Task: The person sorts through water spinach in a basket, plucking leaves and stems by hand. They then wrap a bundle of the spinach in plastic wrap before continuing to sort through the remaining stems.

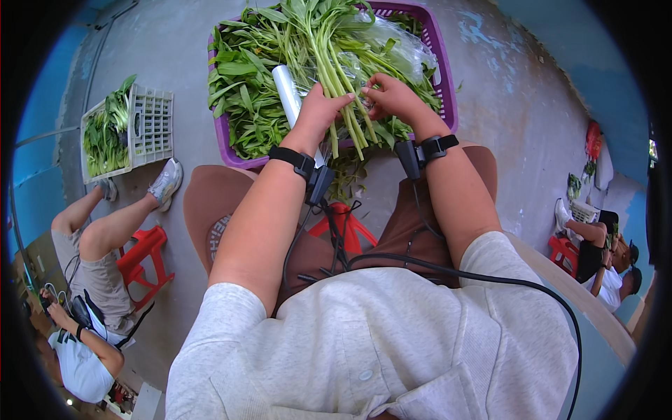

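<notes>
A purple plastic basket (448, 84) heaped with leafy greens (239, 86) stands before my knees. My left hand (319, 111) grips a bunch of long-stemmed greens, probably water spinach (326, 63), with the thumb across the stems. Their cut ends point towards me, and the leaves lie away over the basket. Close by on the right, my right hand (391, 98) has its thumb and forefinger drawn together beside the stems. Whether anything is pinched there is hidden. A white roll (287, 94), apparently of plastic bags, lies left of the bunch. Crumpled clear plastic (404, 47) covers greens at the back right.
At left, a white plastic crate (152, 118) holds leafy greens, near a seated person's legs (113, 231) and a red stool (144, 265). Dropped leaves (346, 176) lie between my knees. Black cables (472, 274) run from my wrist straps. More people (604, 268) sit far right.
</notes>
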### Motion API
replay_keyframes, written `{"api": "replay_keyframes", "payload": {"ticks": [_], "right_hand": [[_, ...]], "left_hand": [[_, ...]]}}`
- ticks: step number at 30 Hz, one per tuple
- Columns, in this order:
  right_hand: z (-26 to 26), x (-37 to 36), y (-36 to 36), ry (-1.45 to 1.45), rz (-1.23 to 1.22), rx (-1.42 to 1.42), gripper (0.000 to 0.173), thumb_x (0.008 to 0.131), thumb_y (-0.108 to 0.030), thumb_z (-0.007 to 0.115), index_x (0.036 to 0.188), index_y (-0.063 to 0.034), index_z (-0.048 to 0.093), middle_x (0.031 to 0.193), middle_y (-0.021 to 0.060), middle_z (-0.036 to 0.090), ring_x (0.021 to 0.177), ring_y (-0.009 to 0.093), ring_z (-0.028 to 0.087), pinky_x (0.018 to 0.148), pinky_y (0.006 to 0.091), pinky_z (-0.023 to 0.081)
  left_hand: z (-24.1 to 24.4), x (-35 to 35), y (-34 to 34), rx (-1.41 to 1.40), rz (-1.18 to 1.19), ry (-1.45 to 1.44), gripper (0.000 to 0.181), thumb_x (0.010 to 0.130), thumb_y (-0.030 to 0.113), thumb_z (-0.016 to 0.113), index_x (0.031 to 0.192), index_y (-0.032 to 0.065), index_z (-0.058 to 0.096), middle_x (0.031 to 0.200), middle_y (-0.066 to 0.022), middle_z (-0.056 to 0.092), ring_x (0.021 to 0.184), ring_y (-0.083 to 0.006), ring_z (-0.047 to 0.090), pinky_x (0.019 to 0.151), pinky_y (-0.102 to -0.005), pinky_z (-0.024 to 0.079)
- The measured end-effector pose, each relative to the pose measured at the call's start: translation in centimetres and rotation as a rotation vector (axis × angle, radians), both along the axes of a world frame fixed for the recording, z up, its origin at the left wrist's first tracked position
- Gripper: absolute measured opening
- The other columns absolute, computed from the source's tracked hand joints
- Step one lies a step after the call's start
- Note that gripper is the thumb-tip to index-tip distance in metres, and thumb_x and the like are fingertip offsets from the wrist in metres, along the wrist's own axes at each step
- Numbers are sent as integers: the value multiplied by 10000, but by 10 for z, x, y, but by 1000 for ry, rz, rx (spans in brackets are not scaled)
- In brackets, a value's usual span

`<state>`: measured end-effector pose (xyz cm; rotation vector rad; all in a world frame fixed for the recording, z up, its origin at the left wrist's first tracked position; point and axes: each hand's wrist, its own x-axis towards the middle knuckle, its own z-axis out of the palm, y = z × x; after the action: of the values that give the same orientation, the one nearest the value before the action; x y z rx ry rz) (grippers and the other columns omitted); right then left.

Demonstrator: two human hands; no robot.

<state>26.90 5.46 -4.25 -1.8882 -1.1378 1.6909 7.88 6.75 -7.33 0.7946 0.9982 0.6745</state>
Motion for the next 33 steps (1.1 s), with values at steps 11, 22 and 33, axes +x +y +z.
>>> {"api": "replay_keyframes", "payload": {"ticks": [11,22,33], "right_hand": [[-30,20,-8,499,85,-265,183,821,-97,723,986,-67,648,888,-15,626,844,91,598,729,219,486],[-25,19,-15,616,36,-272,273,873,-99,661,1114,-54,541,1015,46,629,957,162,648,902,302,513],[-18,31,-18,715,154,-387,254,876,-80,639,1115,-5,597,1035,111,657,949,225,662,854,368,543]], "left_hand": [[3,-2,-1,-12,18,-10,353,803,83,713,1098,6,534,955,-80,634,833,-192,640,723,-326,528],[-2,-7,1,-51,-11,-54,348,833,112,701,1119,8,531,1005,-85,633,884,-190,631,771,-335,516],[1,-7,2,-56,-16,-68,352,837,104,694,1134,6,533,1027,-82,633,903,-194,624,796,-334,506]]}}
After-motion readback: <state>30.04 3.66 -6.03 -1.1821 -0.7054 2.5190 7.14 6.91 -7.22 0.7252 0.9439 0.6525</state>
